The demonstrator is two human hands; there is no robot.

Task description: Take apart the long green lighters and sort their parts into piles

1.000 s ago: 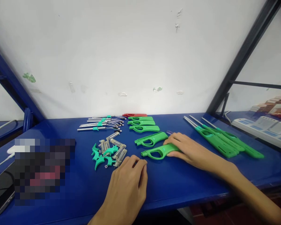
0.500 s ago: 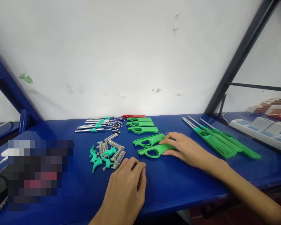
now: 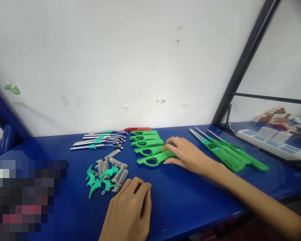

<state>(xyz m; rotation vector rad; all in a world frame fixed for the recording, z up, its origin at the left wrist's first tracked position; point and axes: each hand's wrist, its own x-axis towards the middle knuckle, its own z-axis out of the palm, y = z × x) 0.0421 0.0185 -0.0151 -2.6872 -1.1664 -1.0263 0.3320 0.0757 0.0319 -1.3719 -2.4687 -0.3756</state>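
Note:
My right hand (image 3: 183,152) curves over the handle end of the nearest green lighter casing (image 3: 150,161), thumb on its near side and fingers at the casing behind it. Several green lighter casings (image 3: 144,144) lie side by side with a red casing (image 3: 137,129) behind. My left hand (image 3: 130,209) rests on the table, fingers loosely bent and thumb apart, with nothing visible in it. Just beyond its fingertips lie clear fuel tanks (image 3: 120,177) and teal triggers (image 3: 95,188) in a loose pile. Metal lighter tubes with wires (image 3: 86,147) lie farther back.
Several green lighters with metal tubes (image 3: 223,157) lie together on the right of the blue table (image 3: 180,204). A white power strip (image 3: 271,142) and stacked boxes (image 3: 273,113) sit beyond the dark frame post (image 3: 237,70). A blurred-out patch covers the left front.
The two nearest green casings have moved back against the others in the row, with my right hand on them. My left hand stays at the same place on the table. The view has shifted slightly.

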